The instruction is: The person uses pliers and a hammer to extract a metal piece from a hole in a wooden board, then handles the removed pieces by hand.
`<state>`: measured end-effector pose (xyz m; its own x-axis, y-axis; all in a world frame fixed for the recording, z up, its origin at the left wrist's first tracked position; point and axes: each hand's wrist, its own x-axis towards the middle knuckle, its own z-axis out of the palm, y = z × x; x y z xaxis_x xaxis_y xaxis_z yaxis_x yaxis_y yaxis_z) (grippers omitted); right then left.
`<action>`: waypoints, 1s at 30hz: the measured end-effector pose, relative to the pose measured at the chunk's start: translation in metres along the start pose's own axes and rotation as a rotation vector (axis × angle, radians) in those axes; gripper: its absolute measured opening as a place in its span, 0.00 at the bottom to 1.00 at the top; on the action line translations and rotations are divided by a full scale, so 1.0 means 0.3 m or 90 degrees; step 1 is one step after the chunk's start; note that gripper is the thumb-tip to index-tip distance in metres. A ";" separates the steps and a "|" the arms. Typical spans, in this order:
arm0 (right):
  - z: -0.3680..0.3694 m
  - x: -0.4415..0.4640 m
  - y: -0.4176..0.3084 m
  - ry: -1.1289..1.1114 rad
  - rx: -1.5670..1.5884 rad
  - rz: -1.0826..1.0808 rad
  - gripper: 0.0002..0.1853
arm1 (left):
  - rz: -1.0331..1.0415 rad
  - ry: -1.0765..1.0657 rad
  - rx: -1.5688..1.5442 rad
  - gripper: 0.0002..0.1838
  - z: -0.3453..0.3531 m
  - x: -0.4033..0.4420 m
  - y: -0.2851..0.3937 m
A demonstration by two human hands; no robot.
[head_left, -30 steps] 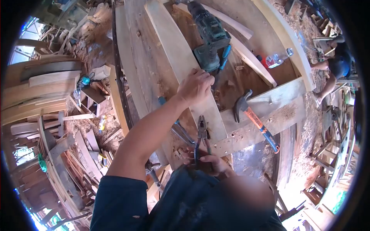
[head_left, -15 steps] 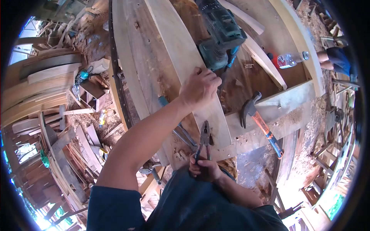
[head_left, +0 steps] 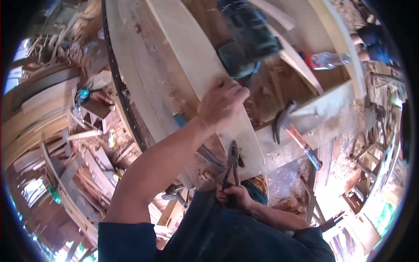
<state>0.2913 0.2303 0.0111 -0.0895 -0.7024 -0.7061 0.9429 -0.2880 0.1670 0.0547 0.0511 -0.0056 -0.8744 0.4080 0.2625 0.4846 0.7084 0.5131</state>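
My left hand (head_left: 223,101) reaches across a pale curved wooden plank (head_left: 187,37), its fingers curled over the plank's right edge. The fingertips are partly hidden. Low in front of my body, my right hand (head_left: 235,195) is closed around the handles of a pair of pliers (head_left: 232,159). The jaws of the pliers point up and away, over the near end of the plank. Beyond my left hand lies a dark power tool (head_left: 251,39), blurred. A claw hammer (head_left: 301,142) with an orange and blue handle rests to the right, on a wooden crosspiece.
A clear bottle with a red label (head_left: 325,61) lies inside the wooden frame (head_left: 314,109). A blue-handled tool (head_left: 180,120) is partly behind my left forearm. Stacked boards (head_left: 48,100) and scraps fill the left side. Another person (head_left: 373,41) is at the upper right.
The view has tilted and shifted slightly, and it is more blurred. Both hands keep their places: the left at the plank, the right around the pliers.
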 end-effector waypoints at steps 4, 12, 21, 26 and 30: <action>-0.037 0.068 -0.022 -0.137 0.007 -0.067 0.14 | 0.049 0.048 0.059 0.06 0.031 0.009 -0.027; -0.027 0.028 -0.042 -0.240 -0.021 -0.045 0.41 | 0.035 0.050 0.067 0.06 0.061 -0.012 -0.017; -0.123 0.059 0.063 -0.221 -0.284 -0.092 0.42 | 0.028 0.067 0.053 0.06 0.062 -0.004 -0.012; -0.254 0.007 0.073 -0.188 -0.491 -0.202 0.40 | 0.020 0.058 0.054 0.07 0.063 -0.009 -0.004; -0.238 0.013 0.091 -0.161 -0.483 -0.255 0.41 | 0.021 0.054 0.056 0.06 0.070 -0.009 -0.011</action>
<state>0.3397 0.2661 -0.0363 -0.4404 -0.7903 -0.4260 0.7762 -0.0966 -0.6231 0.0559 0.0598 -0.0251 -0.8546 0.3851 0.3483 0.5108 0.7442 0.4305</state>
